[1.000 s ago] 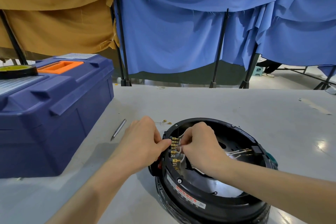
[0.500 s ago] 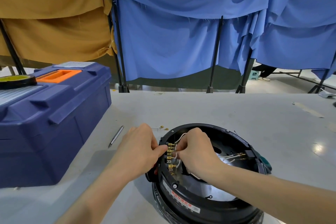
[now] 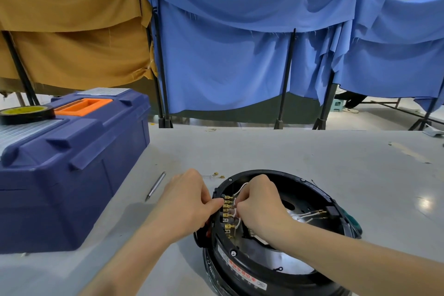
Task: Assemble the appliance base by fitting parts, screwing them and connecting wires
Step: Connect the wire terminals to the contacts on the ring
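It looks like the wiring step: the left hand (image 3: 186, 202) pinches the brass terminals (image 3: 227, 211) at the appliance base (image 3: 271, 235) rim on the table (image 3: 264, 149), the right hand (image 3: 258, 202) closed on a white wire (image 3: 236, 211); next, seat that connector squarely

The round black plastic appliance base (image 3: 276, 269) is cut off by the bottom edge; the thin white wire ends (image 3: 236, 211) are hidden under the right hand (image 3: 259, 209); the small brass bits (image 3: 218, 175) are too small to be identified.
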Motion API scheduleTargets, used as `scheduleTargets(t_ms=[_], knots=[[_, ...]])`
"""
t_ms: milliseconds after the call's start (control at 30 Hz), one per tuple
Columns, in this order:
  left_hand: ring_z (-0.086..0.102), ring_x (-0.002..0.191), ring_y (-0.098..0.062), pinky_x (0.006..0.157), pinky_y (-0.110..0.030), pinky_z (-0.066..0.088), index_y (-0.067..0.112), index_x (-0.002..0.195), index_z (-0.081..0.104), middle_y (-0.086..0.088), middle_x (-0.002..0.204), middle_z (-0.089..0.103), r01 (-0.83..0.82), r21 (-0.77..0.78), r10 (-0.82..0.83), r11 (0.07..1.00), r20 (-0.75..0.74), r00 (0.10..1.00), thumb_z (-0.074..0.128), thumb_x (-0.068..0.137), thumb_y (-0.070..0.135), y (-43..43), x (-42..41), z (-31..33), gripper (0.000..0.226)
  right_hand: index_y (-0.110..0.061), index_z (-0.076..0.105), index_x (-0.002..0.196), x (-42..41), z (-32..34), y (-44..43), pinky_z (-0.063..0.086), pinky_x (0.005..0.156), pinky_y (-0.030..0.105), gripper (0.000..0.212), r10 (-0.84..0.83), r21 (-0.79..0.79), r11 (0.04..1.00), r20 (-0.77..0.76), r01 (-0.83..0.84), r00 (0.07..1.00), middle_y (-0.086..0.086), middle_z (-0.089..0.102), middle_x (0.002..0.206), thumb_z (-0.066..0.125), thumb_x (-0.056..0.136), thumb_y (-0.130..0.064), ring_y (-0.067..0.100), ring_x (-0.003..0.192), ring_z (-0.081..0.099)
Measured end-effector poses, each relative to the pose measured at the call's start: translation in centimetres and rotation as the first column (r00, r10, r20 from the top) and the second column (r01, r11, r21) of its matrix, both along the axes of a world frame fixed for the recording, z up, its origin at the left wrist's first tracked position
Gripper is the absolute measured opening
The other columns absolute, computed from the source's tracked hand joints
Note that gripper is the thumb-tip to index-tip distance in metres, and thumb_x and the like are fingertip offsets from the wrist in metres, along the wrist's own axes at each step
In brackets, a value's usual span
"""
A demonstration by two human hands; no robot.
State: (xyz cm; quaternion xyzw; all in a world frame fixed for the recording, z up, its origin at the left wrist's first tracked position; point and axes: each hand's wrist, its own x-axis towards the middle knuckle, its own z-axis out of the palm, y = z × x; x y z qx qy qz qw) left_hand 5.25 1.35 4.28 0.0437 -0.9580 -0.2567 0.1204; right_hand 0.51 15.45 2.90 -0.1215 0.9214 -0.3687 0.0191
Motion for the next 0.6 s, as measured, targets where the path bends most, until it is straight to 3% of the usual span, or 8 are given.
scheduleTargets(t_ms=[133,233,333,433,500,600], knots=[[0.049,0.042,-0.016,0.064,-0.035,0.056,0.005,0.050,0.066,-0.009,0.049,0.063,-0.002,-0.011,0.002,1.000,-0.001,1.000,0.068,0.087,0.038,0.1,0.1,0.1,0.049,0.002,0.072,0.077,-0.1,0.1,0.1,0.051,0.087,0.037,0.021,0.019,0.012,1.000,-0.051,-0.018,0.998,0.012,0.069,0.083,0.051,0.077,0.006,0.028,0.089,0.062],[0.055,0.044,-0.018,0.066,-0.036,0.057,0.007,0.051,0.067,-0.007,0.046,0.060,-0.027,-0.033,0.027,0.999,-0.003,1.000,0.068,0.086,0.042,0.2,0.1,0.1,0.050,0.000,0.075,0.080,-0.3,0.8,0.6,0.054,0.082,0.036,0.016,0.086,0.086,0.993,-0.055,-0.081,0.995,0.009,0.071,0.081,0.059,0.078,0.004,0.023,0.084,0.065],[0.048,0.034,-0.005,0.054,-0.023,0.054,0.012,0.044,0.063,0.001,0.039,0.058,-0.028,0.009,0.028,1.000,0.055,0.998,0.069,0.082,0.050,-0.4,0.0,0.2,0.054,-0.010,0.079,0.079,-0.6,1.7,1.8,0.055,0.065,0.025,0.005,0.152,0.127,0.981,-0.009,-0.150,0.988,-0.001,0.069,0.071,0.078,0.075,-0.007,0.011,0.067,0.064],[0.054,0.035,-0.005,0.047,-0.017,0.049,0.009,0.055,0.069,-0.001,0.045,0.064,-0.095,0.103,0.086,0.990,0.087,0.993,0.068,0.082,0.052,-1.7,-0.7,0.2,0.051,-0.015,0.078,0.085,-1.6,2.3,3.5,0.046,0.055,0.010,0.014,0.148,0.106,0.985,-0.084,-0.138,0.985,-0.004,0.069,0.072,0.084,0.074,-0.016,0.005,0.064,0.064],[0.061,0.045,-0.012,0.056,-0.026,0.055,0.012,0.059,0.069,-0.001,0.050,0.066,-0.154,0.135,0.153,0.979,0.018,0.988,0.069,0.085,0.045,-2.6,-1.8,-0.1,0.042,-0.019,0.076,0.096,-2.6,2.5,4.4,0.047,0.067,0.012,0.027,0.158,0.120,0.983,-0.187,-0.138,0.969,-0.005,0.069,0.085,0.085,0.072,-0.025,0.009,0.084,0.062],[0.062,0.066,-0.017,0.069,-0.032,0.054,0.023,0.073,0.070,0.006,0.066,0.064,-0.198,0.067,0.201,0.978,-0.046,0.979,0.067,0.089,0.036,-2.9,-3.5,-1.2,0.020,-0.031,0.071,0.109,-3.9,2.6,5.2,0.038,0.096,0.029,0.039,0.277,0.215,0.949,-0.212,-0.232,0.937,-0.010,0.058,0.113,0.082,0.072,-0.038,0.014,0.111,0.041]])
